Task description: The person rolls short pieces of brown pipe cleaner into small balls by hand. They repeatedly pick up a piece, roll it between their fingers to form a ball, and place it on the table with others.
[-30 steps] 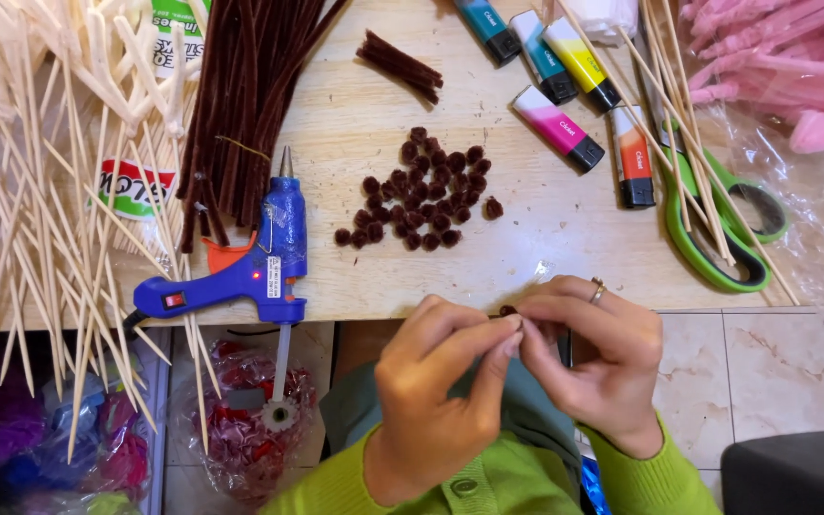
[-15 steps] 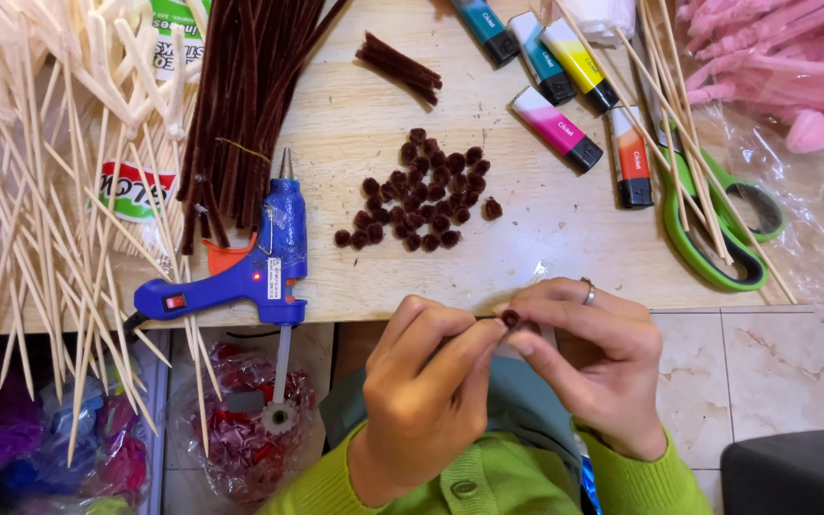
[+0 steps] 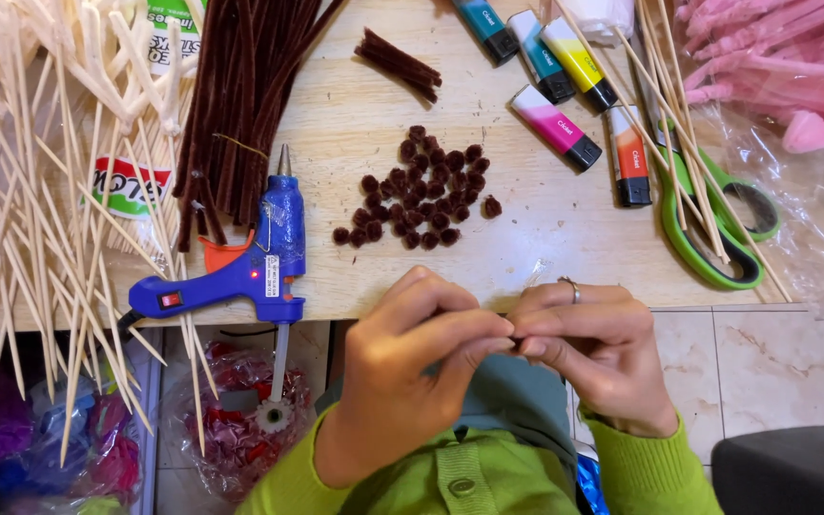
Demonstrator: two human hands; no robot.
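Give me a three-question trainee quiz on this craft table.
1. True or false: the blue glue gun lies left of the pile of brown balls.
2. What colour are the scissors' handles? A red, B green, C black.
3. Fill in: the fingertips of the left hand and right hand meet just off the table's ______ edge.

Key: 1 true; 2 B; 3 near. Anything pinched between the fingers is hidden.
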